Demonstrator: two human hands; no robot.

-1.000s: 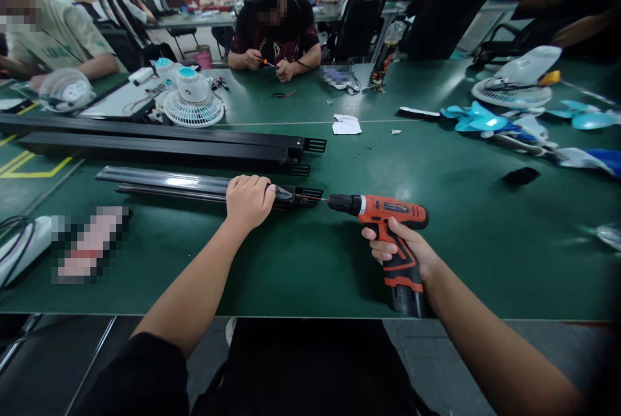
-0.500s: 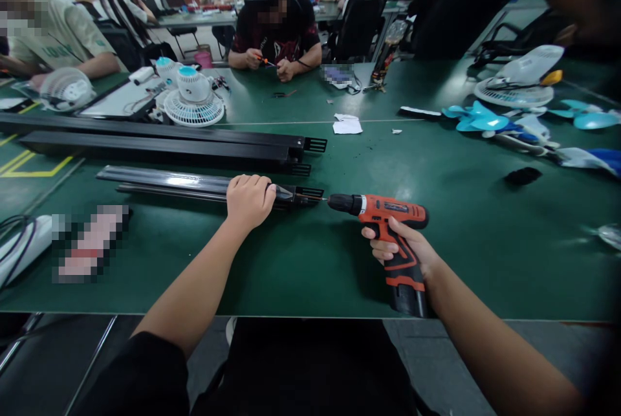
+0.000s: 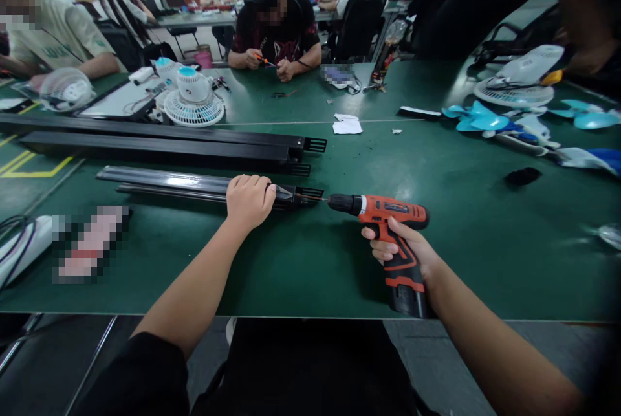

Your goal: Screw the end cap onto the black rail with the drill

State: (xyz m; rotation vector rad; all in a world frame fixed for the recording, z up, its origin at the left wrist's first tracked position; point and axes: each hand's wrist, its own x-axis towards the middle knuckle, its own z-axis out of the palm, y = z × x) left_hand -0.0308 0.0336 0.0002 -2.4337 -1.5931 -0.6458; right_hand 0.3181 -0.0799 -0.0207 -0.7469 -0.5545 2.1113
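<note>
My left hand [image 3: 250, 201] is wrapped over a long, glossy black bar [image 3: 167, 178] that lies on the green table, near the bar's right end. A slotted black end piece [image 3: 308, 195] sticks out there. In my right hand [image 3: 410, 244] is a red and black cordless drill [image 3: 391, 209], gripped by its handle with the chuck facing left. Its thin bit reaches the slotted end piece; whether the tip sits inside a screw or hole is too small to tell. The drill's battery base is low, near the table's front edge.
Behind the bar lie more long black bars [image 3: 160, 147]. White fan parts [image 3: 194, 105] stand at the back left, and blue fan blades [image 3: 475, 117] lie on the right. A pixelated pink object [image 3: 94, 241] is at the left. Across the table a person [image 3: 276, 28] holds a screwdriver.
My hands, the bar and the drill stay practically in place. At the upper right, a person's dark-sleeved arm has shifted slightly.
</note>
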